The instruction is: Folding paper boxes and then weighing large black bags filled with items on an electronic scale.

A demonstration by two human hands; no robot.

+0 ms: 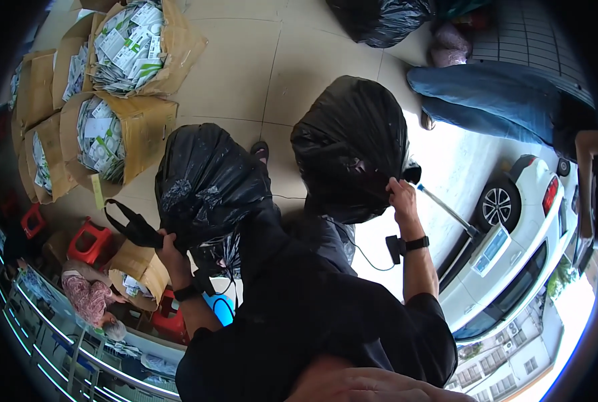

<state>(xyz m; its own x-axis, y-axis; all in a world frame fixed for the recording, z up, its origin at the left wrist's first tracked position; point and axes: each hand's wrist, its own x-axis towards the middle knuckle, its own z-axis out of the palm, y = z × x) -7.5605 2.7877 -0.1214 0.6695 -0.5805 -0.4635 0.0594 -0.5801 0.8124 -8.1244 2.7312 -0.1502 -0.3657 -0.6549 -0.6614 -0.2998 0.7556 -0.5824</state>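
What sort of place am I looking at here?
Probably a sorting or packing workshop open to the outdoors: cardboard boxes full of white-and-green printed pieces, bulging black plastic bags, and a white car just outside.

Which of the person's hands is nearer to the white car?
Right. The right hand grips a black bag on the side toward the white car; the left hand, farther off leftward, holds a black loop.

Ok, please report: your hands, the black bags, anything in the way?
Left hand grips black loop. Right hand grips right black bag. Dark cable near right hand, possibly obstructing.
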